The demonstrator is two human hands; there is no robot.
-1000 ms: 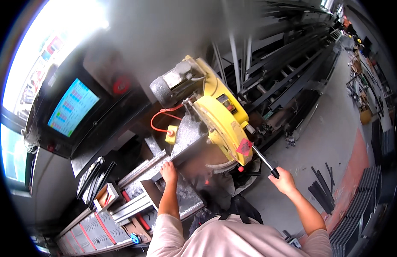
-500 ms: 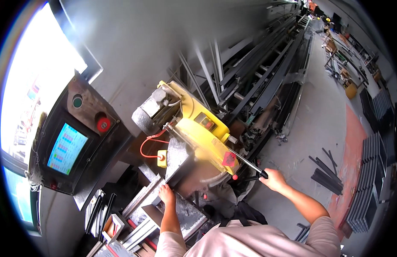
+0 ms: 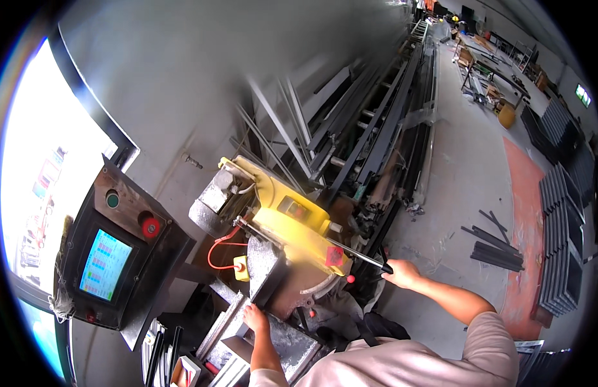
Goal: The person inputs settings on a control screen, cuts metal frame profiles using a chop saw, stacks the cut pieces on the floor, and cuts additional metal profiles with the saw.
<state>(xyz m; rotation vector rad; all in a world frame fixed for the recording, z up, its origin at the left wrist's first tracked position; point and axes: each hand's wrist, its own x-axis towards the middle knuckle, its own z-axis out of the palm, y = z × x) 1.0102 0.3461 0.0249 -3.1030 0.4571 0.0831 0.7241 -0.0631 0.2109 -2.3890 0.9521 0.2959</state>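
Note:
A yellow cut-off saw (image 3: 286,219) with a dusty motor (image 3: 212,206) stands in front of me. My right hand (image 3: 403,275) is closed around the black grip (image 3: 387,266) at the end of the saw's metal lever (image 3: 363,256). On the saw bed, my left hand (image 3: 255,318) lies beside the pale metal fence (image 3: 225,324), left of the blade housing. Its fingers look curled against a metal edge; what they hold, if anything, is hidden. A red ball knob (image 3: 350,279) sits near the lever.
A control panel with a lit screen (image 3: 105,264) and red stop button (image 3: 150,227) stands at left. Long dark metal profiles (image 3: 376,142) lean along the wall. Loose dark bars (image 3: 496,255) lie on the floor at right, near stacked frames (image 3: 560,238). A red cable (image 3: 212,253) hangs by the saw.
My view has tilted, so the panel and saw sit lower in the picture. The right hand keeps its hold on the grip, and the left stays at the fence.

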